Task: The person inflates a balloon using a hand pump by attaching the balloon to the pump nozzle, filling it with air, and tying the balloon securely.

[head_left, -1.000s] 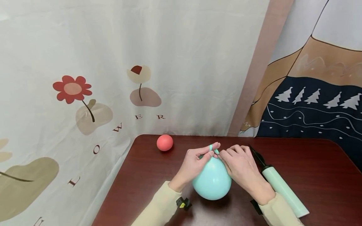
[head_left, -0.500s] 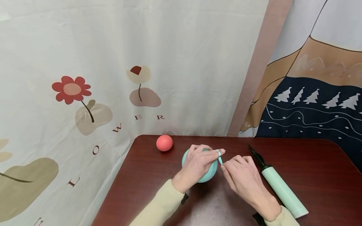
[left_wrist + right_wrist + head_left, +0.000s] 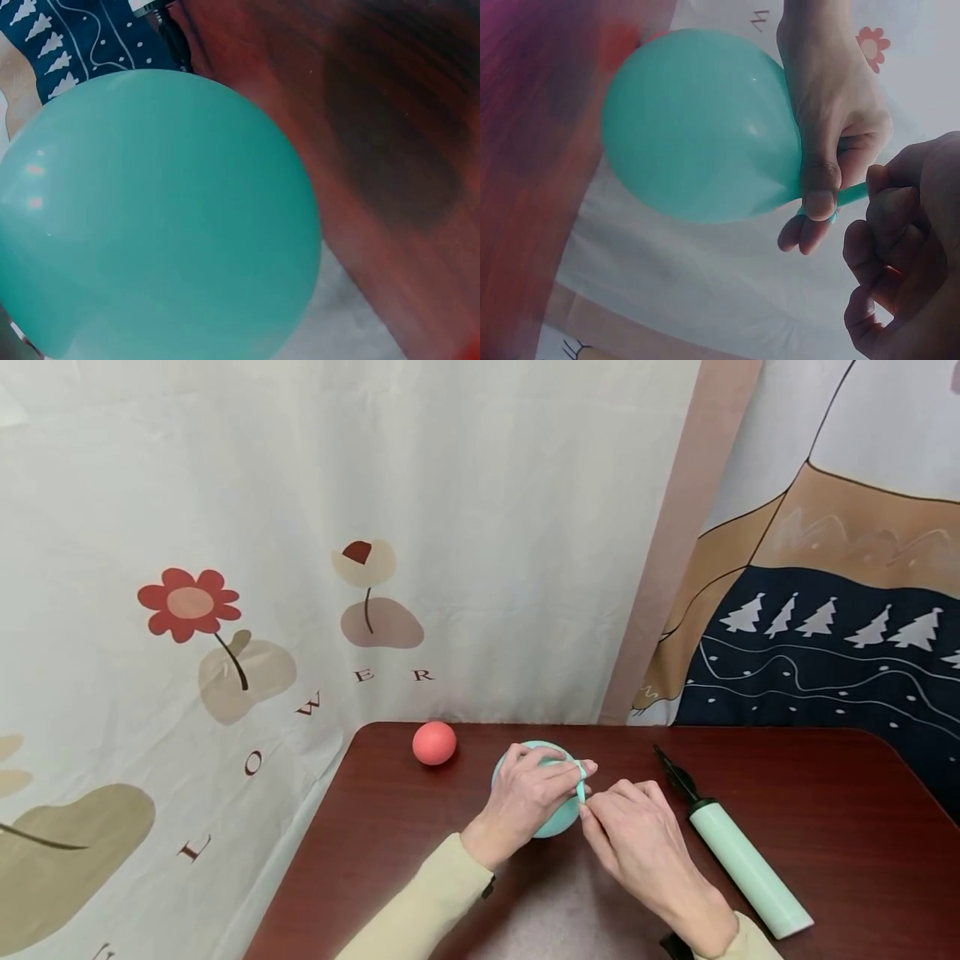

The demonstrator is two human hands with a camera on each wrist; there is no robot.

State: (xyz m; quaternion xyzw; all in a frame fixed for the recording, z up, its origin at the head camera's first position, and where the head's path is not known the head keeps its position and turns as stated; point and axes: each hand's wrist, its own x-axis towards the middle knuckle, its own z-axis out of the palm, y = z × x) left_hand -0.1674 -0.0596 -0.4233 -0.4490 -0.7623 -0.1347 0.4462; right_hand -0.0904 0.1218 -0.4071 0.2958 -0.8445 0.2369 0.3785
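Observation:
A round, inflated turquoise balloon (image 3: 697,127) fills much of the left wrist view and shows partly behind my left hand (image 3: 525,793) in the head view. That hand pinches the balloon at its neck, the thumb pressed against its fingers, with the neck looped round a finger. My right hand (image 3: 637,835) grips the stretched end of the neck (image 3: 853,195) between thumb and forefinger, pulling it taut away from the balloon. The other right fingers are curled, as the right wrist view shows. How the neck winds among the left fingers is partly hidden.
A small red ball (image 3: 434,743) sits near the back left corner of the dark reddish-brown table (image 3: 360,843). To the right of my right hand lies a mint-green hand pump (image 3: 750,868) with a black nozzle. Printed curtains hang behind the table.
The left hand has turned over and the balloon has swung from below both hands to behind the left one. My right hand has drawn the neck end toward me and down.

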